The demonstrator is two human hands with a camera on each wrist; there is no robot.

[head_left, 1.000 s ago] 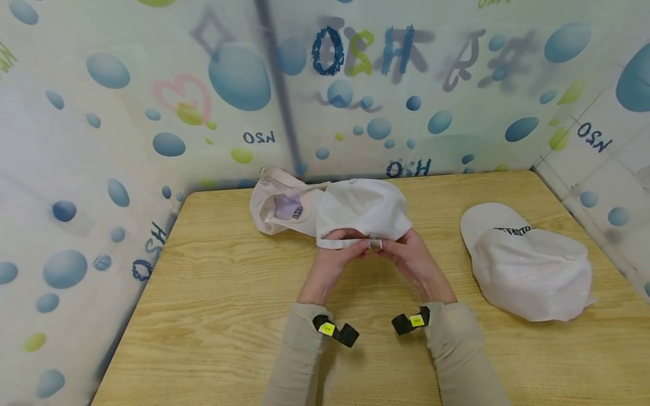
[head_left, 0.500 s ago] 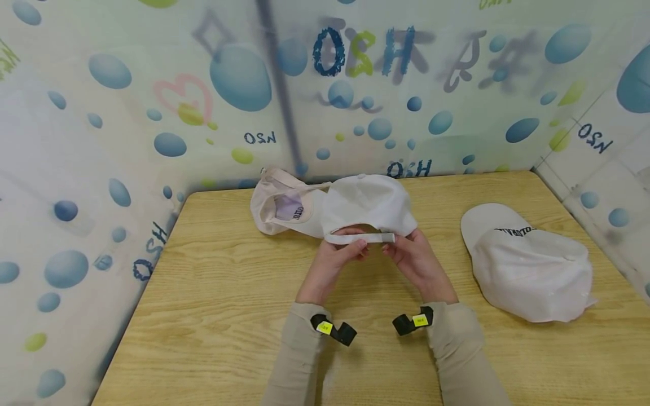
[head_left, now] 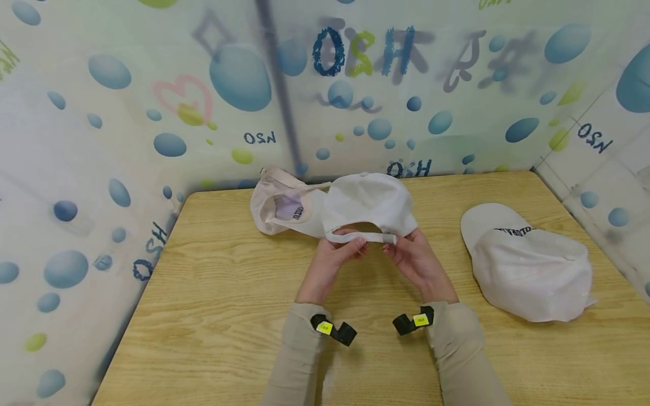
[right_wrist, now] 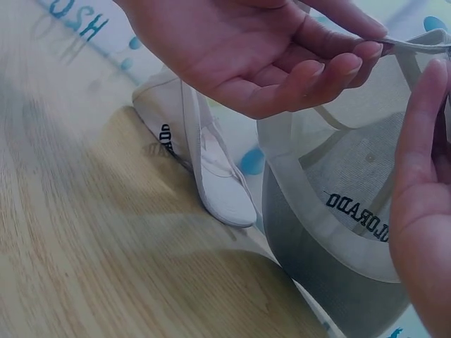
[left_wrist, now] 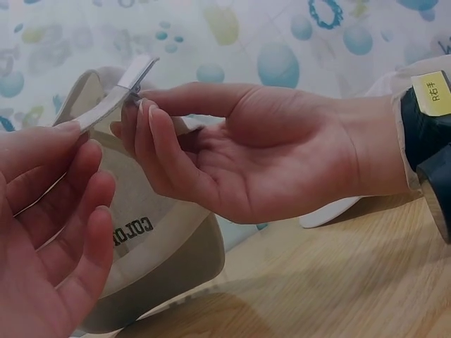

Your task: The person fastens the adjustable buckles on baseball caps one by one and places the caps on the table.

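Both hands hold a white baseball cap (head_left: pixel 370 197) by its back strap (head_left: pixel 369 237), with the rear opening facing me. My left hand (head_left: pixel 327 262) pinches the strap near its left end between thumb and fingers. My right hand (head_left: pixel 422 262) pinches the strap's other end, beside a grey fastener piece (head_left: pixel 389 238). In the left wrist view the strap (left_wrist: pixel 106 109) runs from one hand to the other. Inside the cap, dark lettering (right_wrist: pixel 358 215) shows in the right wrist view. The brim points away and is hidden in the head view.
A pale pink cap (head_left: pixel 264 206) lies on its side at the back left, its brim overlapping the held cap in the head view. Another white cap (head_left: pixel 533 270) with dark lettering sits at the right of the wooden table (head_left: pixel 218 316). A patterned wall covering (head_left: pixel 355 129) stands behind.
The cap has risen slightly and shifted a little right. My right fingers have moved outward from the left ones, and the strap now spans a wider gap between the hands.
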